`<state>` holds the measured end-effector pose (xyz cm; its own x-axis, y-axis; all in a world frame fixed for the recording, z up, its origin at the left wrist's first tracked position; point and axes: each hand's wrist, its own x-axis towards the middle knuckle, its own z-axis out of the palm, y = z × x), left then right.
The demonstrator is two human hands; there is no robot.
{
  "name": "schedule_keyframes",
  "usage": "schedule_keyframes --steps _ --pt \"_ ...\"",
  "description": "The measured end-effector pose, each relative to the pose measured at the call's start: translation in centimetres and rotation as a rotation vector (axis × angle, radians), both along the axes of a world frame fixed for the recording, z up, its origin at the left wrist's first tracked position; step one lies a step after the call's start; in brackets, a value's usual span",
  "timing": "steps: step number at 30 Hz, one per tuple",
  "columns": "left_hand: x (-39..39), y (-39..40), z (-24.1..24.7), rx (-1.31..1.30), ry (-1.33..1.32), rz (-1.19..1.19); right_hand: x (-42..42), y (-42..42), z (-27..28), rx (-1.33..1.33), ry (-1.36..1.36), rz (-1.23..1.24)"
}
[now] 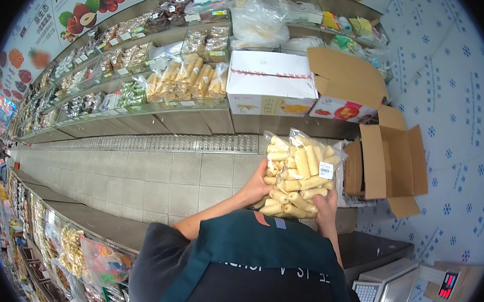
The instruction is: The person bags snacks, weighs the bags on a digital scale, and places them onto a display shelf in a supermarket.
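Observation:
Clear plastic bags of pale yellow rolled snacks (302,161) are held up in front of the dark green apron, at least two of them pressed together. One bag bears a white label. My left hand (260,185) grips their left side, with some fingers hidden behind. On the lower right side, my right hand (325,205) has its thumb over the front of the plastic. Beyond them, similar bags of longer snack rolls (188,78) lie heaped on a shelf, left of a white carton (272,79).
An open brown cardboard box (395,161) stands at the right, near another open carton (348,80). Glass-edged shelves (131,107) of packaged goods run along the far side. A counter with a scale (383,291) is at the lower right. Tiled floor (147,174) lies between the shelf rows.

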<state>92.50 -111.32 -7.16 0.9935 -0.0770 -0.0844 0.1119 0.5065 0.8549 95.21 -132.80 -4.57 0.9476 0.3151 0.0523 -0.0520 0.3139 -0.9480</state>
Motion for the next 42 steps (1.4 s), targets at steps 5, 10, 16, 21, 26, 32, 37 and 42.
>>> schedule_keyframes --steps 5,10,16,21,26,32,37,42 --pt "4.4 6.9 -0.8 -0.100 0.060 0.087 6.5 6.0 -2.9 0.043 0.308 0.275" --pt "11.4 14.3 0.0 -0.256 0.219 0.057 15.3 13.4 -2.7 0.121 0.448 0.460" --pt "21.6 22.5 -2.5 0.126 0.309 -0.041 26.1 21.4 -4.2 -0.014 0.208 0.471" --pt "30.8 26.9 -2.3 0.042 0.396 -0.027 34.3 27.6 -6.9 -0.102 0.228 0.470" --pt "40.6 29.1 -6.1 -0.038 0.383 0.006 44.8 30.7 -11.6 0.010 0.430 0.385" --pt "48.6 32.1 -17.3 0.125 0.434 0.129 52.4 34.7 -15.9 -0.201 0.485 0.431" --pt "49.0 33.8 -14.1 0.364 0.471 -0.085 53.7 33.8 -15.5 -0.493 0.442 0.424" --pt "51.6 38.1 -15.5 0.616 0.311 0.479 57.4 29.8 -13.9 -0.728 0.291 0.091"
